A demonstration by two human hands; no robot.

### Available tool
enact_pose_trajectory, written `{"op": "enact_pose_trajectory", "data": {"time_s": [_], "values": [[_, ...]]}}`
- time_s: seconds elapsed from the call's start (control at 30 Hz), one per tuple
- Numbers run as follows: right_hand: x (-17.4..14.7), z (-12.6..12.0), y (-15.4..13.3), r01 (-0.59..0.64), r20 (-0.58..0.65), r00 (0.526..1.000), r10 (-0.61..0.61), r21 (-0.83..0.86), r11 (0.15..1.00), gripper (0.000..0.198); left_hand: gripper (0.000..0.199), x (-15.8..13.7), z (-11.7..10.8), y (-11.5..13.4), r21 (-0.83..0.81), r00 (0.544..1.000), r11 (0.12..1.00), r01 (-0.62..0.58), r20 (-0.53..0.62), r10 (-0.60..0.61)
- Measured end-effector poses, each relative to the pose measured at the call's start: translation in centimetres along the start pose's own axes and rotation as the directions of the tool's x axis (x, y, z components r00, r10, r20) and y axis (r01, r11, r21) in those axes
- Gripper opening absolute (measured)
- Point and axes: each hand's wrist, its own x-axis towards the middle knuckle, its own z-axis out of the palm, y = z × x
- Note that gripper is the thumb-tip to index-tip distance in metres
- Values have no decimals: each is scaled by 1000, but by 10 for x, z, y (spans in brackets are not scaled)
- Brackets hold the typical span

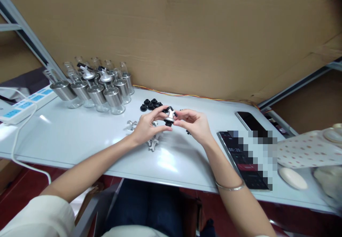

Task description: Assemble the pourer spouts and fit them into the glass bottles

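Above the middle of the table, a silver bottle pourer with a black ribbed stopper below and a black tip on top is held upright. My left hand grips it from the left between thumb and fingers. From the other side, my right hand pinches at the black lever by its spout, fingers closed. Behind my left fingers lies a cluster of black rubber stoppers. Several loose silver pourer parts are scattered under my left hand, partly hidden by it. Small black pieces show beneath my right hand.
Glass-and-steel bottles stand grouped at the back left, two topped with pourers. A white power strip lies at the left edge. Two phones, one a dark phone, a cream oval object and a dotted cloth occupy the right.
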Motion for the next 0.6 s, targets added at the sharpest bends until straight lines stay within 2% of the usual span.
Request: {"op": "enact_pose_trajectory", "data": {"time_s": [0.1, 0.2, 0.27, 0.4, 0.5, 0.53, 0.6], "values": [[-1, 3, -1, 27, 11, 1000, -27, 16, 1000, 37, 64, 2, -4, 0, 185, 995, 978, -98, -19, 103], [-2, 5, 0, 22, 60, 998, -25, 49, 999, 42, 59, 4, -7, 1, 371, 975, 908, -196, -25, 221], [-3, 6, 1, 0, 83, 997, -5, 59, 998, 44, 57, 3, -8, 1, 454, 966, 862, -226, -11, 259], [-3, 9, 2, 17, 46, 999, -18, 17, 1000, 42, 62, 3, -10, -3, 581, 957, 767, -273, 82, 279], [-2, 9, 2, 64, -4, 998, -64, -1, 998, 41, 60, 6, -19, 0, 676, 921, 644, -358, 140, 364], [-1, 8, 2, 85, -26, 996, -85, -3, 996, 40, 54, 8, -25, 2, 712, 901, 599, -367, 112, 419], [1, 5, 2, 121, -82, 989, -122, -17, 993, 33, 41, 13, -40, 7, 783, 837, 543, -305, -52, 545]]}}
